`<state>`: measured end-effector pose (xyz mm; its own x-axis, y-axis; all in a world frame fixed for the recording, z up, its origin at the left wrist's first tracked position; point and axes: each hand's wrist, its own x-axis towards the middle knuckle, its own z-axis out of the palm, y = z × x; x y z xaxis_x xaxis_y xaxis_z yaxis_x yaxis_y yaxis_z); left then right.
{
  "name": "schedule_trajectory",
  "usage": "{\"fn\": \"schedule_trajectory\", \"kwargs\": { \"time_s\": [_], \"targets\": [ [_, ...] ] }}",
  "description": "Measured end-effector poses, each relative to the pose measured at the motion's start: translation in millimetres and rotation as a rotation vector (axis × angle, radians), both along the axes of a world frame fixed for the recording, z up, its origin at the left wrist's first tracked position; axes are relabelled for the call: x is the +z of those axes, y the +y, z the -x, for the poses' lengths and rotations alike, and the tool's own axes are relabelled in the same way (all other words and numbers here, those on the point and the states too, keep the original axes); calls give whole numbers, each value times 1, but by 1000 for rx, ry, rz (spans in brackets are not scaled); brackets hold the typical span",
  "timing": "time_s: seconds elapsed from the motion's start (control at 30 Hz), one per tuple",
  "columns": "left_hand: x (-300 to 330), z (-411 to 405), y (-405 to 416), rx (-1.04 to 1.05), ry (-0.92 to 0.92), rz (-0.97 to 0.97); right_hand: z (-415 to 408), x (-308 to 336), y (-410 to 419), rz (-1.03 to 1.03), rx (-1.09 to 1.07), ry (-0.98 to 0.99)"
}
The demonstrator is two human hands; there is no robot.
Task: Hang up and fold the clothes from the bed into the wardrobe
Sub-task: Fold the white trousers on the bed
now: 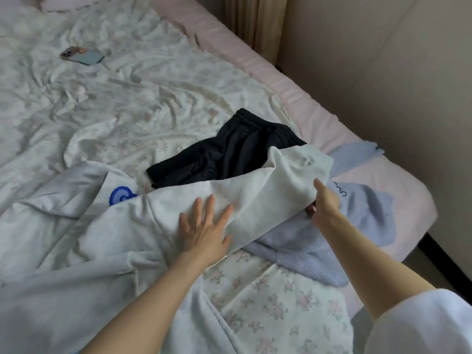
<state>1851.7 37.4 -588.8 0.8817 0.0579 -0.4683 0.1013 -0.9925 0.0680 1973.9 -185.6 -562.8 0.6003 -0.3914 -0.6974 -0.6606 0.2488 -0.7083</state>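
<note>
Here, a rumpled floral-print bed (115, 103) fills the view, its pink mattress edge (304, 98) running along a beige wall (383, 60) toward 1 o'clock, where a curtain (255, 19) is cut off by the frame. A white sweatshirt (76, 238) with a blue emblem (120, 195) sprawls from 9 to 3 o'clock, its lower part cropped at 6 o'clock. It partly covers a pale blue garment (367, 213) at 4 o'clock and a black garment (229, 152) at centre. The left hand (204, 231) lies flat and spread on the white fabric, gripping nothing. The right hand (325, 204) pinches the sweatshirt's folded sleeve, fingertips hidden beneath the cloth. A phone (83, 56) rests at 10 o'clock.
</note>
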Motion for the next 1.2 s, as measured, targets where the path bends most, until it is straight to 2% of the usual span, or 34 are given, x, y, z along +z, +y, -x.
{"fn": "schedule_trajectory", "kwargs": {
  "time_s": [0.07,0.13,0.2,0.27,0.37,0.43,0.47,0.53,0.63,0.73,0.8,0.9,0.97,1.03,1.1,1.2],
  "targets": [
    [3,-8,3,53,33,-24,-9,11,0,-56,-78,-59],
    [16,-22,4,157,-1,102,-13,24,8,56,-29,-203],
    [35,-32,3,384,-108,426,-4,41,25,248,152,-431],
    [59,-35,9,708,-155,845,18,56,46,412,393,-661],
    [90,-30,32,1190,81,1523,58,67,75,708,842,-1028],
    [108,-16,61,1274,189,1800,84,67,96,828,1084,-1211],
    [115,-8,74,1282,203,1854,97,65,107,842,1177,-1261],
    [123,15,98,1304,137,1734,123,62,130,811,1320,-1328],
    [120,59,126,1305,-144,1335,157,59,162,732,1450,-1382],
    [115,107,153,1391,-346,1268,182,53,181,784,1502,-1351],
    [114,151,180,1467,-482,1212,206,48,200,887,1590,-1264],
    [103,209,216,1481,-693,1046,233,40,222,1072,1807,-1023],
    [95,243,242,1477,-823,930,248,30,239,1121,1930,-870],
    [85,272,267,1481,-880,822,263,19,257,1146,2008,-772],
    [73,295,287,1464,-856,734,276,12,272,1148,2050,-702],
    [50,321,319,1446,-690,537,288,-1,291,1102,2071,-592]
  ]
}}
